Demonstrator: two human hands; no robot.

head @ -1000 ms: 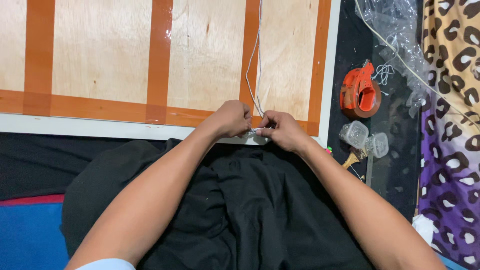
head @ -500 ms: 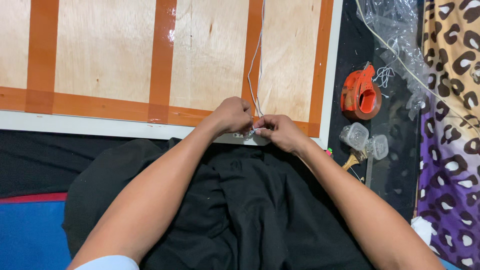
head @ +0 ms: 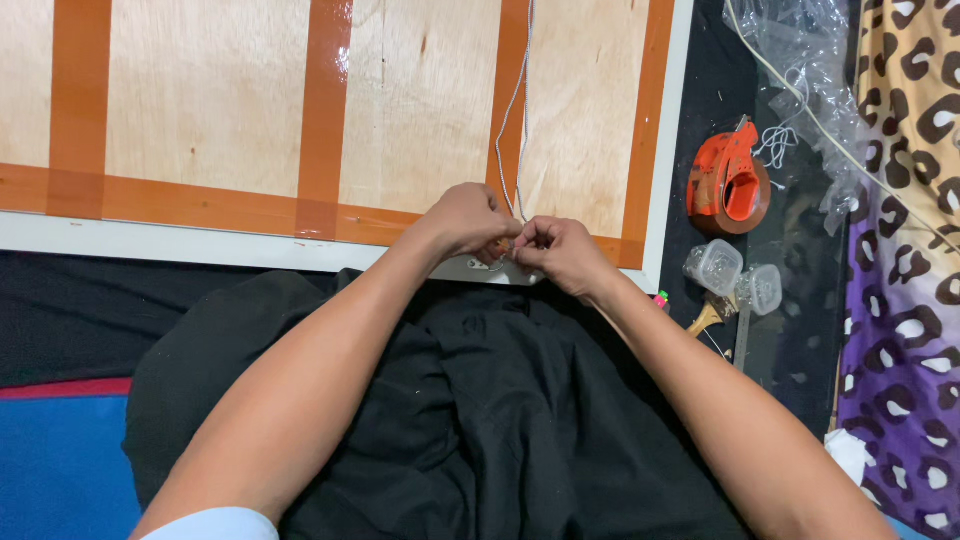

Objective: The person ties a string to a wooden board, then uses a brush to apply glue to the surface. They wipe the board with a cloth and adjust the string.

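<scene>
**Both hands pinched together on a white string at the board's near edge**

Head view: your left hand (head: 470, 220) and right hand (head: 560, 250) meet fingertip to fingertip at the near edge of the wooden board (head: 220, 110). The fingers of both are curled in tight, so each grip is closed down to a pinch on the white string (head: 512, 120). The exact spot where they hold it is hidden behind your knuckles, and something small sits between the fingertips that is too small to make out. From your hands the string runs up and away across the board as two thin strands lying close together, alongside one of the orange tape strips (head: 325, 100) that cross the pale wood. Another band of the same tape runs along the board's near side, just above its white rim (head: 150, 240), and your hands rest right over that rim.

Your forearms reach out over black cloth (head: 480, 400) that covers your lap. A blue surface (head: 60, 460) shows at the lower left.

To the right of the board, on the dark floor, an orange tape dispenser (head: 728, 185) lies well apart from your hands. Nearer to you are two small clear plastic cups (head: 735, 275), a wooden-handled brush (head: 705, 318) just below them, and crumpled clear plastic wrap (head: 800, 60) farther up. A leopard-print cloth (head: 905, 250) fills the right edge.
</scene>
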